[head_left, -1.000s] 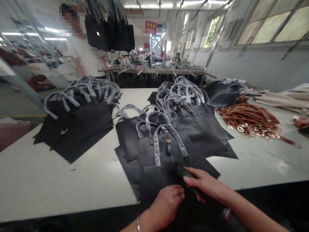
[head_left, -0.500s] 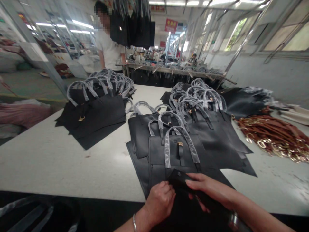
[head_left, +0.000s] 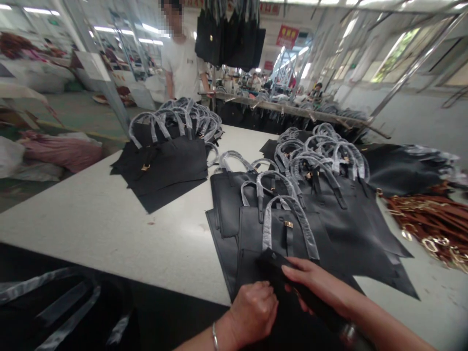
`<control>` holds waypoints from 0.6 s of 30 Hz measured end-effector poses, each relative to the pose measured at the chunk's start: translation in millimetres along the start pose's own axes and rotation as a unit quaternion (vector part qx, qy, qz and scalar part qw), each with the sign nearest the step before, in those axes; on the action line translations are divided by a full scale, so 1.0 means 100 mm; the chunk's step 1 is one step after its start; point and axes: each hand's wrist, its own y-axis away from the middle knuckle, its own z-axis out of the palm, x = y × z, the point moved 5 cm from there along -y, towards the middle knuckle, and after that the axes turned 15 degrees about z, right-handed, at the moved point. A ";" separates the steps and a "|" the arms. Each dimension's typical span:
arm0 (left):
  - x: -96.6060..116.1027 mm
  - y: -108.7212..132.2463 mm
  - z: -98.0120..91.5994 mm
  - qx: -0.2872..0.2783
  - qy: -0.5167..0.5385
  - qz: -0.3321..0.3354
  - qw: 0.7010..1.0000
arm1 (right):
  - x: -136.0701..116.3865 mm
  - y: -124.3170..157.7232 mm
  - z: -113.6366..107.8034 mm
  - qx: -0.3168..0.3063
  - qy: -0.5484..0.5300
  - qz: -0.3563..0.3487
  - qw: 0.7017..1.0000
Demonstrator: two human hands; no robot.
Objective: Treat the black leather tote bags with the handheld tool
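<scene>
My left hand [head_left: 256, 309], with a bracelet at its wrist, is closed with curled fingers against the edge of a black leather bag piece [head_left: 272, 263]. My right hand [head_left: 310, 282] grips the same dark piece from the right, thumb on top and fingers underneath. A small shiny spot shows near its upper corner. Its lower part blends into darkness between my forearms. Just beyond lies a flat black handbag panel [head_left: 252, 229] with plastic-wrapped handles [head_left: 268, 219] and a strap with a gold buckle [head_left: 288, 224].
More black panels with wrapped handles [head_left: 161, 165] are stacked at the table's [head_left: 175, 243] left. Others overlap at the right, beside brown straps with gold clasps [head_left: 431, 219]. Black bags [head_left: 230, 39] hang beyond, near a standing person [head_left: 185, 68]. Wrapped handles [head_left: 69, 302] show at lower left.
The view has swung left, so the table and stacks sit further right. Both hands keep their hold on the black piece, with little change between them.
</scene>
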 end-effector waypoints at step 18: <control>0.01 0.08 -0.06 0.040 -0.005 -0.014 0.999 | 0.16 0.07 0.05 -0.083 -0.017 0.062 0.994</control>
